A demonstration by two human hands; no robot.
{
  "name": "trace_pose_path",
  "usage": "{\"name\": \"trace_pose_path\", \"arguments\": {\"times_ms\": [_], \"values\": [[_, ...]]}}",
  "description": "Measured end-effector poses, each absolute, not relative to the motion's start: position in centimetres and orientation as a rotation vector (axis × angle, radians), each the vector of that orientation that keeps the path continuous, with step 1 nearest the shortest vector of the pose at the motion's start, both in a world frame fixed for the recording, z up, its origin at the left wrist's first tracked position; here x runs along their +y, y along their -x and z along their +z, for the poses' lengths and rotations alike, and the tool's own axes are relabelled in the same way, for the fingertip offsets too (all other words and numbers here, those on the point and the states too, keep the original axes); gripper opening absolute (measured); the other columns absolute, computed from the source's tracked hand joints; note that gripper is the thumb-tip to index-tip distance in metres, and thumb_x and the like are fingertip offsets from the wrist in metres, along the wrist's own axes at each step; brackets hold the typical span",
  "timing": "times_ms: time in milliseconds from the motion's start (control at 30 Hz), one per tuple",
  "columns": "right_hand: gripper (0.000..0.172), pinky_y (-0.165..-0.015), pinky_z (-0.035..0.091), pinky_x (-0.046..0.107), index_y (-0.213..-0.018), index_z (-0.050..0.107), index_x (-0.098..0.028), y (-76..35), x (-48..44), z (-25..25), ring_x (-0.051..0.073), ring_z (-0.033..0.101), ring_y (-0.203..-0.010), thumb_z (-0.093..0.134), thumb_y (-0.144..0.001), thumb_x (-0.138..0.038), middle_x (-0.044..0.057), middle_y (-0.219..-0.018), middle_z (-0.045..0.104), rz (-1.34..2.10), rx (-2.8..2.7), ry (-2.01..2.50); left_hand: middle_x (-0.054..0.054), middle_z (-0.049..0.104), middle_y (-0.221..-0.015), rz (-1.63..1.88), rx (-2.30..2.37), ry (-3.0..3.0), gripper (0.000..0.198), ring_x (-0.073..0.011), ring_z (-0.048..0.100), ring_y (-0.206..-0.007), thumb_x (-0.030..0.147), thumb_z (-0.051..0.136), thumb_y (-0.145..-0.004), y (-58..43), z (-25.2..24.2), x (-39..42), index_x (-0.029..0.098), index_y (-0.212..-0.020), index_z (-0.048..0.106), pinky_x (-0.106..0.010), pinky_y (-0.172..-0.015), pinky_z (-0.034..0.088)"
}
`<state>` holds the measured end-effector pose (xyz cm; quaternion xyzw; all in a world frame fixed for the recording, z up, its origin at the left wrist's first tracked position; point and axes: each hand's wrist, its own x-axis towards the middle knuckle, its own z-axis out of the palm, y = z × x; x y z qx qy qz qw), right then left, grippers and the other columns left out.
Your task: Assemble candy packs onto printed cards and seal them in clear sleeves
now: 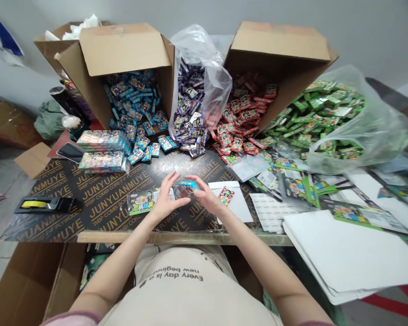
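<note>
My left hand (165,199) and my right hand (206,197) meet over the dark plywood table (98,199), fingers curled round a small clear bag (183,189) with a blue packet at its top. A green-labelled packed bag (141,202) lies just left of my left hand. A loose red packet (226,195) rests on a white sheet (240,206) right of my right hand.
At the back, a tipped box spills blue packets (136,113), a clear bag holds purple packets (190,113), another box spills red packets (241,122), a big bag holds green packets (323,117). Stacked filled packs (102,151), a tape dispenser (44,204), white boards (353,253).
</note>
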<state>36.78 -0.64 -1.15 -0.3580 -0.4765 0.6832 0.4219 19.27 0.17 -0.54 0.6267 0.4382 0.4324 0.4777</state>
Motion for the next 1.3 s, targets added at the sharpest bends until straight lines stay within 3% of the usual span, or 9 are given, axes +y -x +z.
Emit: {"name": "trace_pose_path", "arguments": {"times_ms": [167, 367, 500, 567, 633, 767, 933, 1067, 1300], "values": [[0.07, -0.062, 0.052, 0.03, -0.11, 0.056, -0.013, -37.5, -1.8, -1.2, 0.022, 0.071, -0.068, 0.035, -0.081, -0.074, 0.011, -0.084, 0.073, 2.327, -0.921, 0.646, -0.013, 0.063, -0.115, 0.947, 1.13, -1.414, 0.024, -0.0284, 0.057, -0.112, 0.036, 0.074, -0.069, -18.5, 0.3, -0.5, 0.017, -0.084, 0.073, -0.045, -0.103, 0.037], [0.082, -0.042, 0.049, 0.026, -0.11, 0.056, -0.011, -37.3, -2.0, -2.1, 0.021, 0.068, -0.051, 0.012, -0.085, -0.076, 0.011, -0.067, 0.071, 2.411, -0.888, 0.663, -0.009, 0.066, -0.111, 0.878, 1.082, -1.286, 0.021, -0.0256, 0.057, -0.11, 0.034, 0.076, -0.066, -19.0, 0.2, -1.6, 0.018, -0.08, 0.072, -0.041, -0.103, 0.036], [0.091, -0.035, 0.046, 0.025, -0.122, 0.049, -0.013, -36.9, -2.0, -2.8, 0.02, 0.066, -0.05, 0.001, -0.081, -0.079, 0.013, -0.078, 0.072, 2.373, -1.03, 0.776, -0.008, 0.066, -0.107, 0.835, 1.008, -1.194, 0.022, -0.023, 0.059, -0.102, 0.037, 0.076, -0.065, -19.5, 0.1, -2.0, 0.016, -0.07, 0.071, -0.034, -0.093, 0.042], [0.09, -0.043, 0.051, 0.028, -0.126, 0.046, -0.017, -36.8, -2.0, -3.1, 0.022, 0.07, -0.067, 0.005, -0.079, -0.082, 0.015, -0.096, 0.071, 2.11, -1.157, 0.935, -0.007, 0.068, -0.092, 0.885, 1.033, -1.055, 0.025, -0.019, 0.061, -0.084, 0.038, 0.077, -0.063, -19.4, 0.0, -1.8, 0.015, -0.065, 0.07, -0.03, -0.079, 0.046], [0.083, -0.067, 0.058, 0.038, -0.132, 0.043, -0.022, -36.9, -2.2, -3.1, 0.026, 0.067, -0.098, 0.028, -0.077, -0.083, 0.016, -0.12, 0.062, 1.653, -1.337, 1.082, -0.003, 0.066, -0.074, 0.933, 1.075, -0.902, 0.026, -0.0145, 0.058, -0.067, 0.037, 0.078, -0.06, -19.0, -0.1, -1.4, 0.014, -0.063, 0.069, -0.027, -0.068, 0.045], [0.097, -0.111, 0.027, 0.055, -0.143, 0.031, -0.026, -36.8, -2.8, -2.1, 0.033, 0.03, -0.14, 0.076, -0.063, -0.058, 0.013, -0.153, 0.029, 0.901, -1.781, 1.148, 0.0, 0.064, -0.061, 0.948, 1.111, -0.818, 0.025, -0.0111, 0.055, -0.057, 0.034, 0.081, -0.057, -18.3, -0.4, -1.0, 0.013, -0.064, 0.069, -0.024, -0.063, 0.043], [0.079, -0.111, 0.026, 0.053, -0.14, 0.037, -0.028, -35.5, -3.2, -1.8, 0.03, 0.041, -0.132, 0.073, -0.069, -0.031, 0.01, -0.138, 0.048, 0.747, -1.88, 1.043, -0.001, 0.067, -0.066, 0.938, 0.968, -0.634, 0.032, -0.0114, 0.058, -0.061, 0.043, 0.079, -0.062, -19.0, -1.4, -1.9, 0.013, -0.073, 0.07, -0.023, -0.066, 0.045], [0.093, -0.109, 0.034, 0.045, -0.145, 0.023, -0.028, -34.9, -3.1, -2.4, 0.026, 0.046, -0.129, 0.076, -0.068, -0.037, 0.01, -0.137, 0.049, 1.058, -1.567, 0.94, -0.008, 0.072, -0.085, 0.717, 0.694, -0.334, 0.053, -0.0224, 0.067, -0.083, 0.062, 0.064, -0.072, -19.3, -1.9, -2.6, 0.015, -0.096, 0.068, -0.04, -0.084, 0.05], [0.1, -0.116, 0.021, 0.05, -0.147, 0.019, -0.029, -35.5, -4.0, -2.7, 0.028, 0.029, -0.14, 0.077, -0.066, -0.039, 0.01, -0.15, 0.032, 0.949, -1.781, 1.082, -0.002, 0.069, -0.07, 0.882, 1.024, -0.493, 0.036, -0.0139, 0.061, -0.059, 0.028, 0.085, -0.052, -19.1, -2.1, -1.9, 0.014, -0.079, 0.068, -0.031, -0.068, 0.051]]}}
